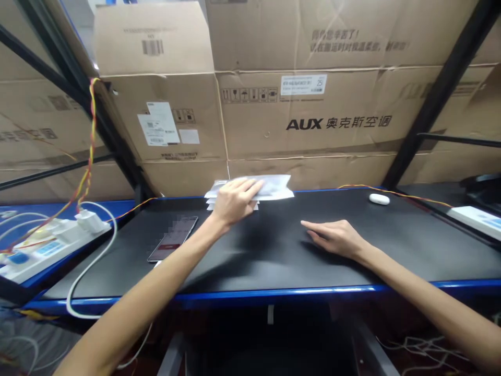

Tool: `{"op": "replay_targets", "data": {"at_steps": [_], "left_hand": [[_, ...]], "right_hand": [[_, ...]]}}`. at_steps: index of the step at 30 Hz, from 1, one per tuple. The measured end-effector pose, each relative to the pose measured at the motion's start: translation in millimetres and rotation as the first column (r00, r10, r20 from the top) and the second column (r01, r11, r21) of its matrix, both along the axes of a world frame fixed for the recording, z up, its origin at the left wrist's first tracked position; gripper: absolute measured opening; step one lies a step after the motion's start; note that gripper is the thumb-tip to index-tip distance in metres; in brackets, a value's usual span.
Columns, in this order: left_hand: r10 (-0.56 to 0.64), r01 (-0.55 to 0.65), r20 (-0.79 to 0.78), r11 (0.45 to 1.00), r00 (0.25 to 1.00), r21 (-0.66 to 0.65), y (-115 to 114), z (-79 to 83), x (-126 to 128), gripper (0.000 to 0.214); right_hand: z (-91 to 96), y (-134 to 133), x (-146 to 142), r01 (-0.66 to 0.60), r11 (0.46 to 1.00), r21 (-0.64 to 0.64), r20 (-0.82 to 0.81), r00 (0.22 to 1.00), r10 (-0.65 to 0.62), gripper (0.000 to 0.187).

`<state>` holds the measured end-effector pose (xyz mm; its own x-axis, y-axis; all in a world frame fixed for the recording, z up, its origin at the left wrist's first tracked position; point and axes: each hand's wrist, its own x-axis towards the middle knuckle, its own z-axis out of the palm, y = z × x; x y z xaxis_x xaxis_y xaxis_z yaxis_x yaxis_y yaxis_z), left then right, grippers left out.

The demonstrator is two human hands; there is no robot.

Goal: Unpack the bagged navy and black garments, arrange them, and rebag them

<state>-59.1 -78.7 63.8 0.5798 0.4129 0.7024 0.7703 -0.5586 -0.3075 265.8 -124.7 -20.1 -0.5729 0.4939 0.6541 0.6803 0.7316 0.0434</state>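
Observation:
My left hand is closed on a flat, translucent plastic packet with something pale inside that I cannot make out. Just under the packet and partly behind my hand, the edges of a small stack of white flat things show at the back of the black tabletop. My right hand is over the middle right of the tabletop, fingers stretched out to the left, with nothing in it. A phone with a lit screen lies to the left of my left forearm.
A white earbud case sits at the back right. Power strips stand at the left and right. A white cable loops over the table's left front. Behind the tabletop rises a wall of cardboard boxes, with black metal posts at both sides.

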Motion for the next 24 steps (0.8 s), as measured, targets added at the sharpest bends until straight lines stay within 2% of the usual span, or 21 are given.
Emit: {"op": "replay_targets", "data": {"at_steps": [3, 5, 7, 11, 16, 18, 21, 23, 24], "left_hand": [[0.148, -0.146, 0.021, 0.986, 0.989, -0.084, 33, 6.9, -23, 0.049], [0.229, -0.224, 0.01, 0.959, 0.973, -0.173, 52, 2.0, -35, 0.046], [0.258, -0.253, -0.014, 0.936, 0.966, -0.246, 64, -6.9, -42, 0.043], [0.27, -0.251, 0.028, 0.922, 0.962, -0.294, 71, -20.0, -48, 0.046], [0.26, -0.244, 0.007, 0.914, 0.965, -0.323, 64, -15.1, -47, 0.058], [0.215, -0.201, 0.014, 0.933, 0.977, -0.298, 55, -13.5, -43, 0.059], [0.006, 0.0, 0.017, 0.955, 1.0, -0.295, 32, -20.2, -34, 0.048], [-0.139, 0.125, -0.007, 0.907, 0.99, -0.402, 15, -30.6, -29, 0.042], [-0.173, 0.139, -0.029, 0.868, 0.984, -0.476, 8, -36.7, -27, 0.044]], "right_hand": [[-2.2, 0, -2, 0.002, 0.995, -0.097, 0.031, 1.0, 0.001, 0.034], [-2.3, 0, -3, 0.018, 0.989, -0.146, 0.034, 0.999, -0.013, 0.035], [-1.7, -1, -2, 0.027, 0.985, -0.17, 0.032, 0.999, -0.022, 0.036], [-0.5, -1, -2, 0.037, 0.982, -0.184, 0.04, 0.999, -0.031, 0.038], [0.1, 1, -3, 0.027, 0.966, -0.256, 0.04, 0.999, -0.017, 0.036], [0.8, 3, -4, 0.02, 0.95, -0.311, 0.044, 0.999, -0.006, 0.036], [2.5, 7, -9, 0.029, 0.905, -0.425, 0.083, 0.997, 0.006, 0.043], [4.2, 11, -15, 0.046, 0.859, -0.51, 0.11, 0.994, 0.012, 0.053], [5.2, 13, -20, 0.056, 0.832, -0.551, 0.122, 0.992, 0.014, 0.058]]}}
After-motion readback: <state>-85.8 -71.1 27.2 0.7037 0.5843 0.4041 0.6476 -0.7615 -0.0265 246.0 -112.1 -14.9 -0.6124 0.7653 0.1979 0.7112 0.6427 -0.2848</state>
